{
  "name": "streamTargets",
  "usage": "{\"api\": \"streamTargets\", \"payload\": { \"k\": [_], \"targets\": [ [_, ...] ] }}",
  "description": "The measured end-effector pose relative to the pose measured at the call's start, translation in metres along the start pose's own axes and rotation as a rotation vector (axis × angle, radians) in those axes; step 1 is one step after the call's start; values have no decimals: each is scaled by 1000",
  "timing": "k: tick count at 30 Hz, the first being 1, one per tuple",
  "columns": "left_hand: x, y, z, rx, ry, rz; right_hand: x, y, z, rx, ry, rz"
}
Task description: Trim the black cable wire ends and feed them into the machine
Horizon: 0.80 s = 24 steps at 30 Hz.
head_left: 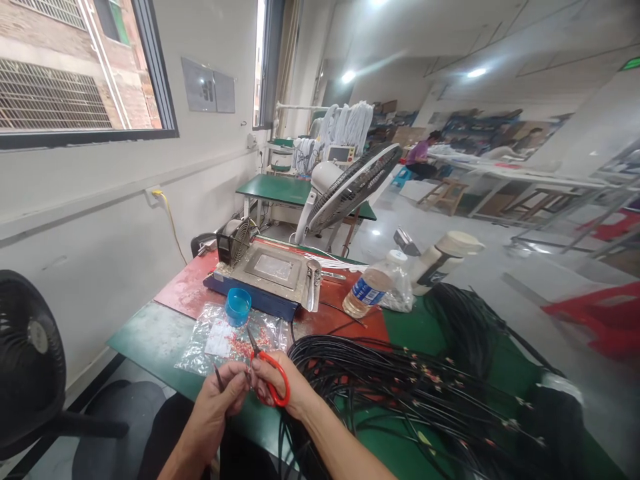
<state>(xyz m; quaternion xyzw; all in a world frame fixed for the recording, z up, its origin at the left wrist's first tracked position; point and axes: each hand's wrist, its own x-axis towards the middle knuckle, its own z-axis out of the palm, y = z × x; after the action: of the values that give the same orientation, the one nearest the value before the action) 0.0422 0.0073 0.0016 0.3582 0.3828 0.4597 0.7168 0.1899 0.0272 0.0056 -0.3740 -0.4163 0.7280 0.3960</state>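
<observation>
My left hand is closed around a thin black cable, part of which sticks up past the fingers. My right hand grips scissors with red handles, their dark blades pointing up and away from me. Both hands' fingertips meet above the table's near edge; what lies between them is too small to make out. Just beyond, a clear plastic bag lies flat, strewn with small red and pale scraps. A blue round cap sits on the bag. A large bundle of black cables with stripped ends spreads to the right.
A blue-based metal hot plate with a small fan stands behind the bag. Right of it are a clear bottle and a white jug. A tilted fan rises behind; another black fan stands left. People sit far back.
</observation>
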Motion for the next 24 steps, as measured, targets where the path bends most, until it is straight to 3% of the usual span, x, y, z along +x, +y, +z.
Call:
{"api": "streamTargets", "payload": {
  "k": [11,16,18,20,24],
  "targets": [
    [2,-5,-3,-75,36,4,2,3,-1,-60,-9,-34],
    [-2,-1,-2,-166,46,-53,4,8,-1,-193,143,-64],
    [-5,3,-1,-220,64,-73,3,8,-1,-364,246,-180],
    [-6,7,-2,-310,95,-95,0,5,0,-608,305,-406],
    [-9,12,-5,-530,159,-144,-9,0,8,-1079,233,-978]
  ]
}}
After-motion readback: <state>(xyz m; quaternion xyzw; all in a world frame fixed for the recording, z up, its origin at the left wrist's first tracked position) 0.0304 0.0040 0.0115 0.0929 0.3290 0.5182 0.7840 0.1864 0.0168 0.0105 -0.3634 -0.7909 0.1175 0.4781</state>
